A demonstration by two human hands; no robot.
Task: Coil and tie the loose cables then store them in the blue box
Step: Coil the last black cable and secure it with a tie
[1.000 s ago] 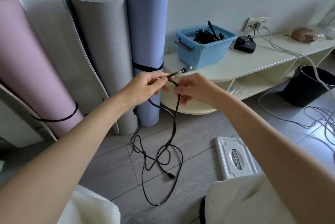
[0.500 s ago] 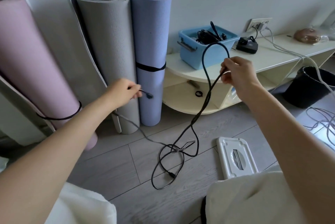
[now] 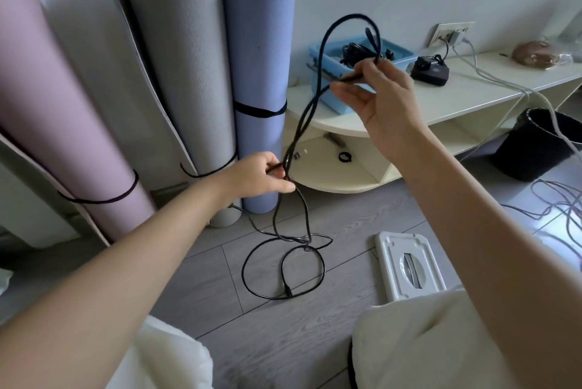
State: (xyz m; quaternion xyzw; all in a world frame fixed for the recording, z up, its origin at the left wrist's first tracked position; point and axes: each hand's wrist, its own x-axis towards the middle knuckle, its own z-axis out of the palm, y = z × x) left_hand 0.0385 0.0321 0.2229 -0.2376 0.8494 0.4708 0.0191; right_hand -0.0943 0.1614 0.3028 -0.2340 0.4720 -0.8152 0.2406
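Head view: we note the right hand [image 3: 382, 95] pinching the black cable [image 3: 302, 124] in a raised loop before the blue box [image 3: 327, 72] at the shelf's [image 3: 472, 91] left end. The left hand [image 3: 259, 177] grips lower strands; the remainder lies tangled on the floor. We read no writing.

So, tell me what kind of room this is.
Probably a room at home: rolled exercise mats lean on the wall, a low cream shelf unit carries a wall socket, and the floor is grey wood-look.
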